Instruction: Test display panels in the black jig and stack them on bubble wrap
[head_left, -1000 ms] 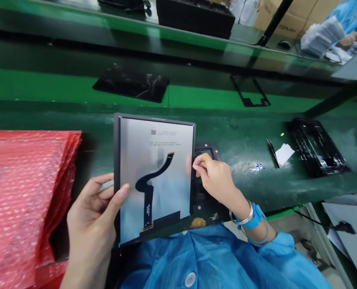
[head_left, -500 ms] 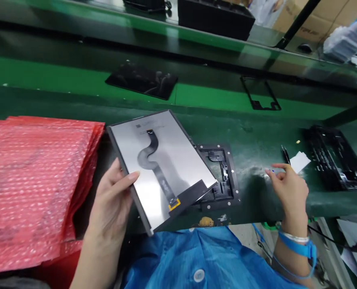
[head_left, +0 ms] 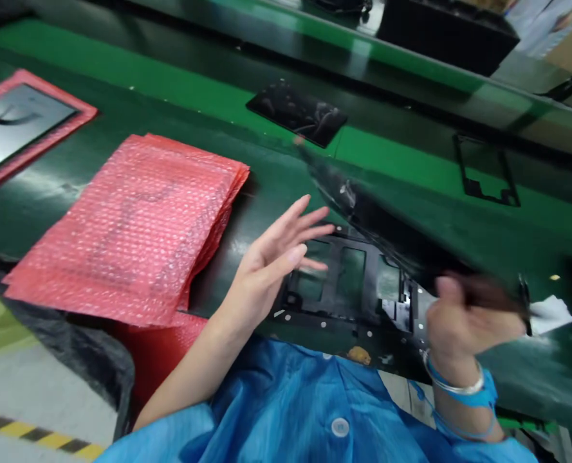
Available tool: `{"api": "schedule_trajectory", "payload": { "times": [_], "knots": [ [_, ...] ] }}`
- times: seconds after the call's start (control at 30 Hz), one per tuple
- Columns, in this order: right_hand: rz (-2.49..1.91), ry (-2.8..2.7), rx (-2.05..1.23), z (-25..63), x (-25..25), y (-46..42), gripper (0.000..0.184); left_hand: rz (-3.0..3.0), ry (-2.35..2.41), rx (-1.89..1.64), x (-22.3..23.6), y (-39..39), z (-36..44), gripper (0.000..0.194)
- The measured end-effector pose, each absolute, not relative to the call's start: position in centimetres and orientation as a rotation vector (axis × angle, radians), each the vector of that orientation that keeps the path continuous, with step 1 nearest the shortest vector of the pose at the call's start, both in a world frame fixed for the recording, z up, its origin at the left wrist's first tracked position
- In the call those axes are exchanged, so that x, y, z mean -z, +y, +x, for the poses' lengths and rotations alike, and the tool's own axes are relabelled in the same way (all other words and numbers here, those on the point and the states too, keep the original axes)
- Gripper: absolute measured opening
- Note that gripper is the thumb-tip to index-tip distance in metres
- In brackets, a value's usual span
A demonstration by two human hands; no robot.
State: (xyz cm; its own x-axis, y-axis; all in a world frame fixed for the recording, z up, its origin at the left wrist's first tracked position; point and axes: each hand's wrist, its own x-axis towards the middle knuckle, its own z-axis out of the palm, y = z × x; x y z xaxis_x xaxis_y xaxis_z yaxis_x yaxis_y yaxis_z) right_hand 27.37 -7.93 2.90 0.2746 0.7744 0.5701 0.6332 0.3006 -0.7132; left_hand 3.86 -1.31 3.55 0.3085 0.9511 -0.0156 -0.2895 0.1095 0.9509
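Left hand (head_left: 269,267), head view: holding nothing, fingers spread wide, over the left end of the frame (head_left: 370,283); contact with it impossible to tell.
Right hand (head_left: 462,328): closed on the near right end of the panel (head_left: 396,228); too blurred for exact finger placement.
Panel: up in the air, dark and glossy, tilted, nearly edge-on to the camera, far end pointing up and left.
Frame: flat on the counter (head_left: 411,173), several windows, white dots along the border, metallic parts toward the right end.
Grip: best kept at the edges, fingertips off the broad faces; one-ended hold on something so thin likely to invite flexing.
Spread fingers: well placed for supporting the far end, sharing the load between both hands.
Tilt: better handled slowly, corners clear of the frame and of the dark slab (head_left: 298,112) at the back.
Wristband (head_left: 483,389): blue, with a cord; worth keeping that cord off the panel's surface.
Right side: slim tool (head_left: 524,299) and white scrap (head_left: 551,315) close by the right hand; best not brushed.
Left side: bubble bags (head_left: 136,231), red, stacked near the left forearm; beyond, silver panel (head_left: 29,119) lying on more red wrap.
Back right: thin frame (head_left: 491,191), well apart from the left hand.
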Motion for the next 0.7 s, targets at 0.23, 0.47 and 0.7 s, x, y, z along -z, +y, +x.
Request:
{"api": "schedule_trajectory", "payload": {
  "times": [0.23,0.47,0.7],
  "knots": [
    [-1.655,-0.654,-0.705,30.5,-2.2,-8.5,0.037,1.459,1.166,-0.945,1.4,-1.1,-1.3,0.062],
    [-1.840,-0.558,-0.968,30.6,-0.8,-9.4,0.033,1.765,1.159,-0.669,3.5,-3.1,-1.7,0.076],
    [-1.782,-0.475,-0.926,29.5,-0.8,-8.6,0.045,1.934,1.136,-0.654,4.1,-3.1,-1.6,0.076]
  ]
}}
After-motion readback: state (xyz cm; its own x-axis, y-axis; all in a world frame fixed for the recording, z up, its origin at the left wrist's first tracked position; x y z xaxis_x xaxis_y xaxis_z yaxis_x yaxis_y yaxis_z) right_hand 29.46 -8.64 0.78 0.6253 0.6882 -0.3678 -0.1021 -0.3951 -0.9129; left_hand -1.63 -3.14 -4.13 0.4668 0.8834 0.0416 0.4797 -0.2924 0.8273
